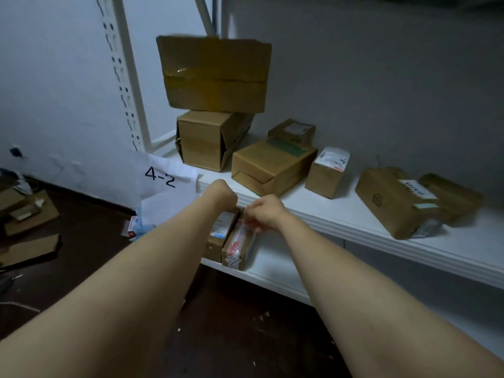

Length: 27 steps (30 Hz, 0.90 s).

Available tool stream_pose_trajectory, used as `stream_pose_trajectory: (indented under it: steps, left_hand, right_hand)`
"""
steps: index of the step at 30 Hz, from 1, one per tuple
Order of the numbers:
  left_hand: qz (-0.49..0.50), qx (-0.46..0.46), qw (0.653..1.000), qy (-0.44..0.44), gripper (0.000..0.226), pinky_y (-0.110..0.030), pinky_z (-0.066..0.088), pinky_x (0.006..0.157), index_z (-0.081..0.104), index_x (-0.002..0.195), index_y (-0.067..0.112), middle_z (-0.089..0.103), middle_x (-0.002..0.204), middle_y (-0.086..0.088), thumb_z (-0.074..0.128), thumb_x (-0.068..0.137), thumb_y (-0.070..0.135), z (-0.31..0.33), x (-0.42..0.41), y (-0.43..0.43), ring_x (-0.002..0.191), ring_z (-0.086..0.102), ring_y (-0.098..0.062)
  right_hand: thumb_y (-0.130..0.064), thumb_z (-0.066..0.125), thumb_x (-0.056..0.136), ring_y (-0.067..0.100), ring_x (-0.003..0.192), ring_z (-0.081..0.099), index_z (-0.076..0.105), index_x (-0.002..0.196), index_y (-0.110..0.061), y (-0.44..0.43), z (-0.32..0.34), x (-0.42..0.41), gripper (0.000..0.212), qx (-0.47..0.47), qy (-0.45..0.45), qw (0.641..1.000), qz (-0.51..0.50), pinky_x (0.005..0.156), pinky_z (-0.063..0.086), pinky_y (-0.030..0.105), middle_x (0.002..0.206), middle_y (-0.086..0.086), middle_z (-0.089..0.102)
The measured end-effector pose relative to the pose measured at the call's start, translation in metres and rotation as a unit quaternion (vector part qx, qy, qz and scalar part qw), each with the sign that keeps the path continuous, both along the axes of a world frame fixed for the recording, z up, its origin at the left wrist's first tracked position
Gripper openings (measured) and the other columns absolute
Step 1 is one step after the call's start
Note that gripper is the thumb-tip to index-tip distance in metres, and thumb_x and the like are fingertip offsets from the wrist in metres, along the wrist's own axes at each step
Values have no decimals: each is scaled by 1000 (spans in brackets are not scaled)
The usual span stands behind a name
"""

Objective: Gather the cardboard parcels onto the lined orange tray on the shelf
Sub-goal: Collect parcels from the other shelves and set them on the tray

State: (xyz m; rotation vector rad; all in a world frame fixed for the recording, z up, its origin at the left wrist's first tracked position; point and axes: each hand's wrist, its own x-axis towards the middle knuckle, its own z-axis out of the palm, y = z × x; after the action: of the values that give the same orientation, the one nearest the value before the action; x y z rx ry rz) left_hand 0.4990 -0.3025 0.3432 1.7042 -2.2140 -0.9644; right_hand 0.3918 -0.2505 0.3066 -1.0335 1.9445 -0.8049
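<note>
Two small parcels (pixel 237 248) are seen side by side on the lower shelf (pixel 275 266). The right hand (pixel 263 212) is closed on the nearer one's top end, apparently pinching it; the left hand (pixel 222 192) is bent out of sight, its grip undeterminable. No orange tray is visible.

We saw matt brown cardboard parcels (pixel 274 165), one large box (pixel 215 75) banded with glossy tape, on a smooth white painted shelf (pixel 341 214); a paper sign (pixel 163 178) looked crumpled
</note>
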Motion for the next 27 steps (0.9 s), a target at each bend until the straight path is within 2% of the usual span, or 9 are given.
stream_pose_trajectory:
  steps: [2, 5, 8, 10, 12, 14, 20, 24, 27]
  left_hand:
    - [26, -19, 999, 26, 33, -34, 48, 86, 51, 123, -8, 57, 126, -25, 43, 94, 5, 15, -2, 4, 120, 55, -35]
    - [30, -30, 995, 89, 35, -39, 49, 95, 55, 123, -7, 59, 125, -24, 48, 91, 5, 29, -9, 5, 117, 57, -37]
    - [-19, -46, 990, 132, 32, -38, 47, 97, 60, 120, -5, 60, 124, -22, 53, 90, 3, 45, -30, 10, 117, 57, -36]
    - [-43, -59, 986, 148, 30, -37, 47, 97, 60, 118, -3, 60, 123, -22, 56, 89, 3, 53, -48, 14, 115, 57, -35]
    - [-57, -56, 986, 148, 28, -37, 49, 95, 61, 116, 0, 61, 119, -19, 57, 89, 6, 57, -68, 14, 110, 58, -33]
    - [-78, -48, 985, 147, 29, -37, 48, 96, 61, 117, 1, 61, 118, -17, 57, 88, 6, 59, -88, 14, 108, 58, -31]
    - [-145, -44, 982, 111, 18, -30, 45, 80, 66, 103, 5, 63, 100, -11, 59, 86, 7, 50, -138, 11, 92, 58, -26]
    - [-195, -42, 976, 86, 33, -30, 46, 83, 64, 115, 3, 65, 116, -14, 64, 83, 9, 45, -162, 5, 108, 61, -30]
    - [-208, -58, 974, 73, 38, -28, 43, 94, 59, 124, 8, 62, 125, -10, 61, 87, 16, 41, -177, 0, 116, 58, -27]
  right_hand:
    - [-3, 59, 88, 16, 51, 55, 62, 72, -13, 8, 21, -5, 19, -35, 7, 999, -17, 37, 41, 18, 66, 8, 62]
    - [-1, 51, 89, 16, 54, 54, 63, 77, -12, 16, 40, -16, 20, -72, 25, 996, -46, 48, 42, 23, 67, 8, 63]
    - [-6, 52, 87, 26, 75, 65, 64, 74, -18, 24, 53, -36, 22, -106, 87, 986, -97, 67, 53, 34, 79, 6, 66]
    - [-8, 53, 88, 28, 87, 68, 70, 91, -17, 31, 59, -52, 20, -119, 108, 978, -135, 77, 56, 39, 88, 5, 67]
    - [-8, 53, 87, 28, 96, 66, 72, 102, -16, 38, 61, -69, 25, -122, 122, 971, -167, 85, 56, 42, 101, 5, 69]
    - [-8, 53, 88, 28, 103, 63, 73, 105, -16, 43, 61, -86, 27, -116, 139, 965, -191, 90, 54, 44, 112, 4, 68]
    - [-2, 48, 90, 25, 112, 59, 70, 115, -14, 51, 49, -128, 35, -95, 155, 951, -249, 97, 49, 38, 124, 6, 65]
    - [-5, 45, 92, 26, 102, 57, 59, 128, -12, 50, 42, -146, 39, -80, 136, 952, -262, 86, 47, 33, 130, 12, 60]
    - [-6, 41, 97, 32, 126, 49, 51, 136, -7, 47, 40, -156, 40, -63, 137, 955, -257, 105, 42, 37, 139, 14, 51]
